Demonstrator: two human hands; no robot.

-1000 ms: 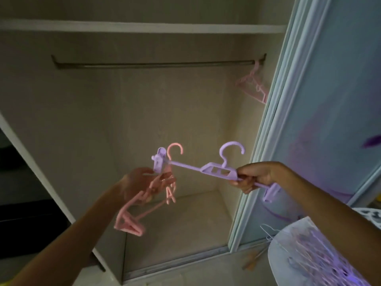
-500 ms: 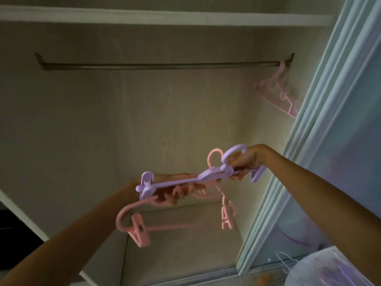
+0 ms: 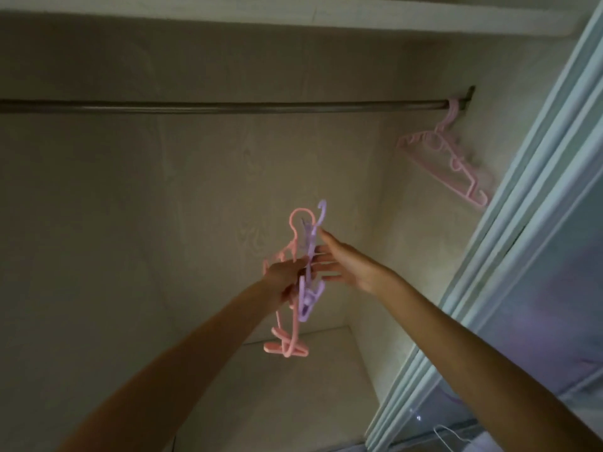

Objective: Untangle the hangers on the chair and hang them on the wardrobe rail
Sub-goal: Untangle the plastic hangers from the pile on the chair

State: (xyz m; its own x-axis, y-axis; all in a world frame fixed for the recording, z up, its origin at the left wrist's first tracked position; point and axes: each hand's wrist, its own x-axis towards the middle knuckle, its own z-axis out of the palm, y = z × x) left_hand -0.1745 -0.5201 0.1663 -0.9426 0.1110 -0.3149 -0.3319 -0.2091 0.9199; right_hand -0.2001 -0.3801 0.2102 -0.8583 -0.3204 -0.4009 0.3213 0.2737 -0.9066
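Head camera, looking up into an open wardrobe: we hold two hangers together in our left hand [image 3: 283,278], its fingers curled round the middle of both, in front of the pale back wall. The pink clip hanger [image 3: 287,308] stands nearly on end, its hook uppermost and its lower clips hanging down toward the wardrobe floor [image 3: 313,380]. The purple clip hanger [image 3: 308,285] lies against it on the right, also near upright, its hook just beside the pink one's and slightly higher.

Our right hand [image 3: 347,264] reaches in from the right with fingers straight and spread, the fingertips [image 3: 321,233] at the purple hanger just under its hook; we cannot tell whether they touch it or stop just short. It grips nothing.

Both hangers are well below the wardrobe rail [image 3: 228,106], a dark metal bar that runs across the upper part of the wardrobe beneath a white shelf [image 3: 293,14]. At the rail's far right end, against the side wall, a pink hanger [image 3: 447,154] already hangs by its hook, tilted. To the right stands the sliding door [image 3: 538,256] with its pale ribbed frame and frosted panel. At the bottom right edge, thin wire hangers [image 3: 452,437] barely show.
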